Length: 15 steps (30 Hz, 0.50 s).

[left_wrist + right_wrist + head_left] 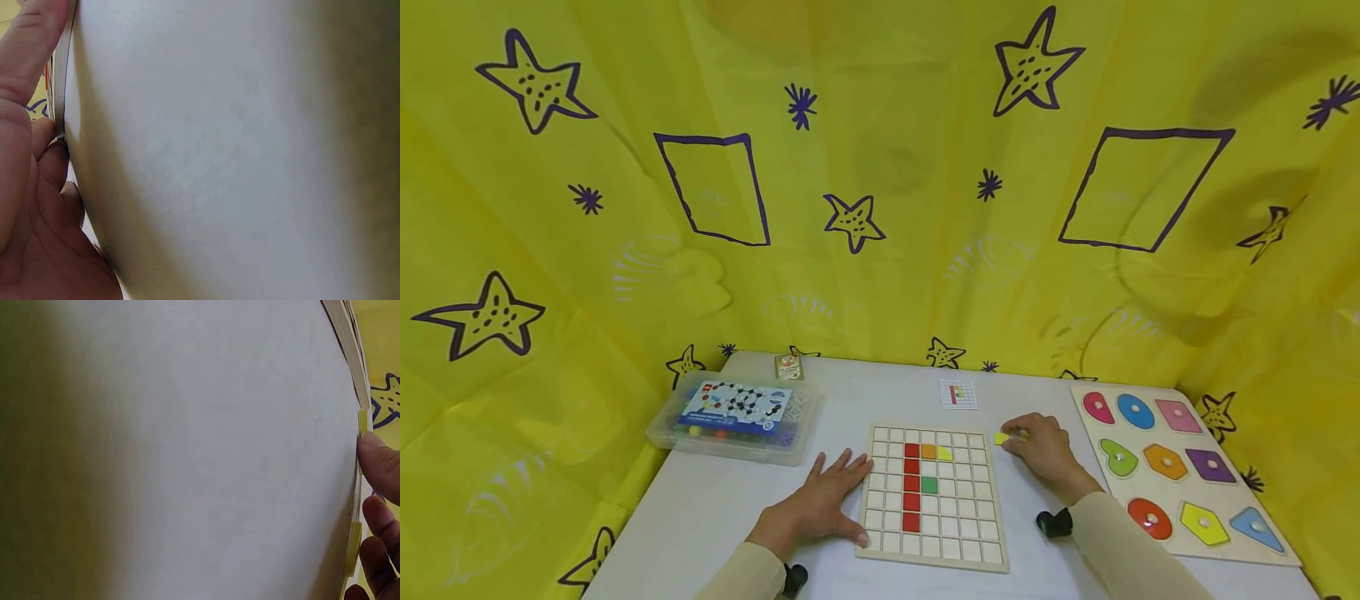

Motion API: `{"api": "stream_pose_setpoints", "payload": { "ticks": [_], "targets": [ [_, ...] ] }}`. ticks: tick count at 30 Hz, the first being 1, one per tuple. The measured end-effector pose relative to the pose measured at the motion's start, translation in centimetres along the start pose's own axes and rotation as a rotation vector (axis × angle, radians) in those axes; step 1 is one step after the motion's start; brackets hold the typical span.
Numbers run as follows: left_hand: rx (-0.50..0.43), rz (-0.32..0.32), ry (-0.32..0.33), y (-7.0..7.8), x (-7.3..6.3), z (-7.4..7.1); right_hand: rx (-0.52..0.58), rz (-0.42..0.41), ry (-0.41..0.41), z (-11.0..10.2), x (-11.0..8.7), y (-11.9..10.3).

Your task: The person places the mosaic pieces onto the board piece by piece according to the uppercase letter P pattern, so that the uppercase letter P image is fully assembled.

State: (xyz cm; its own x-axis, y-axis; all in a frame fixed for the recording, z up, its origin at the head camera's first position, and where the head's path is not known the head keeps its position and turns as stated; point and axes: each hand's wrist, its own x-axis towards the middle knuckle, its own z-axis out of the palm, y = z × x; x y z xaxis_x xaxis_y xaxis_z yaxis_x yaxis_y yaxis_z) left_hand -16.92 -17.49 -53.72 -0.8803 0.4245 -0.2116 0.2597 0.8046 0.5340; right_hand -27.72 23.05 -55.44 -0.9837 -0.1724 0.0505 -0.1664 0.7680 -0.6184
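Note:
A wooden grid board [934,566] with white cells lies flat on the table. It carries a column of several red tiles [912,483], an orange tile [928,452], a yellow piece with one curved-looking side [945,454] and a green tile [928,485]. My left hand [820,504] is spread along the board's left edge, its thumb touching near the lower corner. Right of the board, my right hand [1045,450] pinches a small yellow tile [1002,438] between thumb and index finger. A second yellow piece [354,549] shows below the thumb in the right wrist view, partly behind the fingers.
A small pattern card [958,395] lies behind the board. On the right is a wooden shape puzzle [1112,417] with knobbed pieces. A lidded plastic box [730,446] stands at the left, with a small card pack [789,367] behind it. Yellow curtains [880,292] surround the table.

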Motion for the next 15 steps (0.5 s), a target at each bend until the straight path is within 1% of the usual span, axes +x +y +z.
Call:
{"api": "stream_pose_setpoints", "payload": {
  "ticks": [4,10,15],
  "targets": [
    [0.002,0.002,0.002,0.0,0.0,0.0,-0.003,0.015,-0.014,0.3,-0.1,-0.7],
    [0.003,0.001,-0.002,0.0,0.0,0.0,-0.016,-0.016,-0.013,0.2,-0.2,-1.4],
    [0.002,-0.005,-0.005,0.0,0.0,-0.1,-0.005,-0.01,-0.014,-0.1,-0.3,-1.7]
  ]
}}
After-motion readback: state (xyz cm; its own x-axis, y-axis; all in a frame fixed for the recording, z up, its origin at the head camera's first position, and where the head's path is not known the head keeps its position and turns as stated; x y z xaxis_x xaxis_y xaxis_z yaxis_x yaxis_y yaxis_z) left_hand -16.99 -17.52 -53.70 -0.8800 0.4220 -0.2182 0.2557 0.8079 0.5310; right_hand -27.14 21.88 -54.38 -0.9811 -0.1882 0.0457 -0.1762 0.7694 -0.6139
